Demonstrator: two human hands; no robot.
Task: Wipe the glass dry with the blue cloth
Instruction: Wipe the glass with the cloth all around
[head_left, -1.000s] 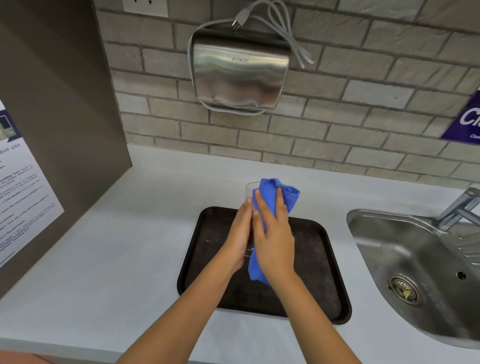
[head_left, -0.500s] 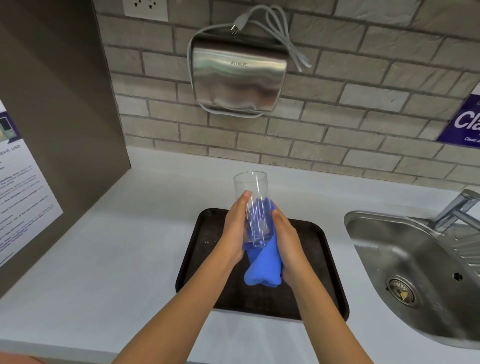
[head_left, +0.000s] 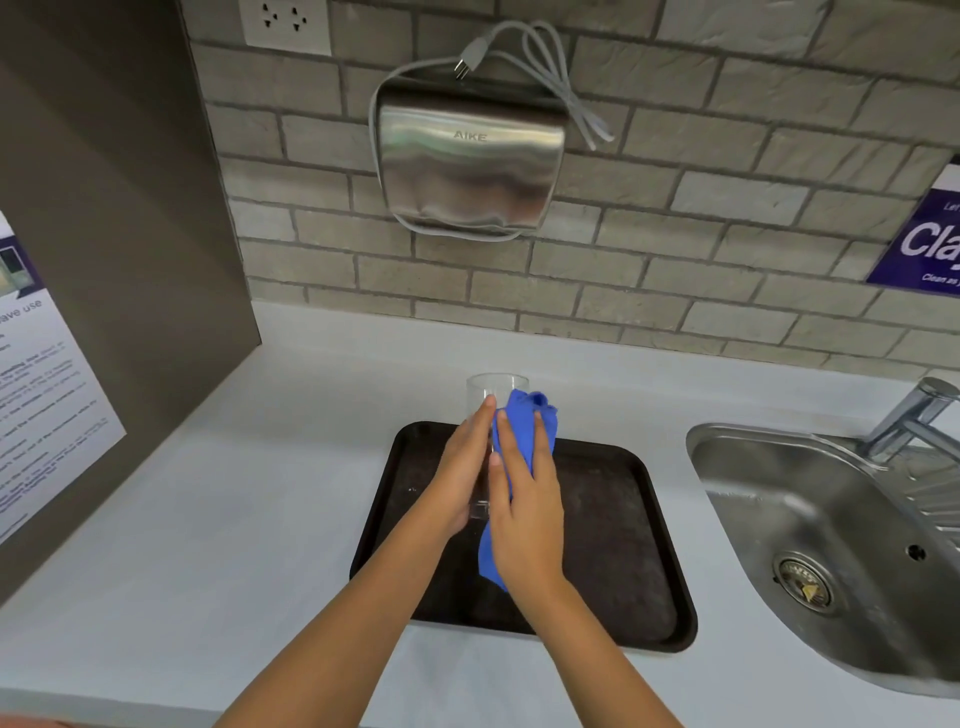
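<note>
A clear drinking glass (head_left: 483, 395) is held above the black tray (head_left: 623, 519), its open rim pointing away from me. My left hand (head_left: 462, 478) grips the glass from the left side. My right hand (head_left: 524, 514) presses the blue cloth (head_left: 522, 431) against the glass's right side, fingers laid flat over the cloth. The cloth reaches up to the rim and a tail of it hangs below my right palm. Most of the glass is hidden between the two hands.
The tray lies on a pale grey counter (head_left: 234, 519). A steel sink (head_left: 831, 545) with a tap (head_left: 909, 421) is on the right. A steel hand dryer (head_left: 470, 161) hangs on the brick wall. A dark side panel with a poster (head_left: 47, 405) stands at left.
Half a second ago the cloth sat low at the glass's base with the glass exposed. Now my right hand has slid up, bringing the cloth over the glass to its rim.
</note>
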